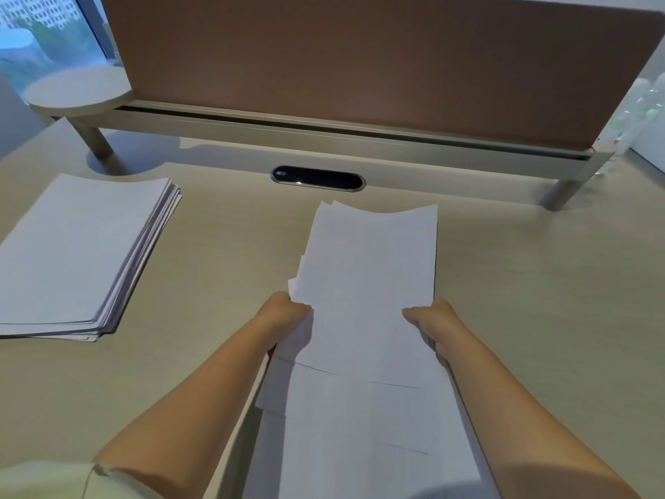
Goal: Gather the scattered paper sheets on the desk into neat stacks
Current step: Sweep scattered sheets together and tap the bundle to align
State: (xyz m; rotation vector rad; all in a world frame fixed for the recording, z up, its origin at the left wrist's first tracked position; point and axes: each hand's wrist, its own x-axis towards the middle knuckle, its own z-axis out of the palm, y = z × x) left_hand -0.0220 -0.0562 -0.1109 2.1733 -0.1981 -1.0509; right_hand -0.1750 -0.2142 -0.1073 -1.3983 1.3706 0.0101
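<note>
1. Sheets, loose bundle [367,282]: white paper, held over the middle of the counter [521,282] between both hands; far edge bowed, near sheets fanned and stepped out of line; judged light, thin and floppy, prone to slide sheet on sheet and to crease at the corners.
2. Left hand [288,315]: fingers curled round the bundle's left long edge, gripping it; right hand [431,322]: likewise gripping the right long edge.
3. Hold, judged: both long edges near the middle, as now; squaring probably calls for a loose grip and a tap of the short edge on the counter.
4. Finished stack [79,253]: on the counter at far left, well apart from the bundle; edges slightly fanned on its right side.
5. Writing, brands: none legible; sheets appear blank.
6. Cable port [317,179]: dark oval set in the counter beyond the bundle.
</note>
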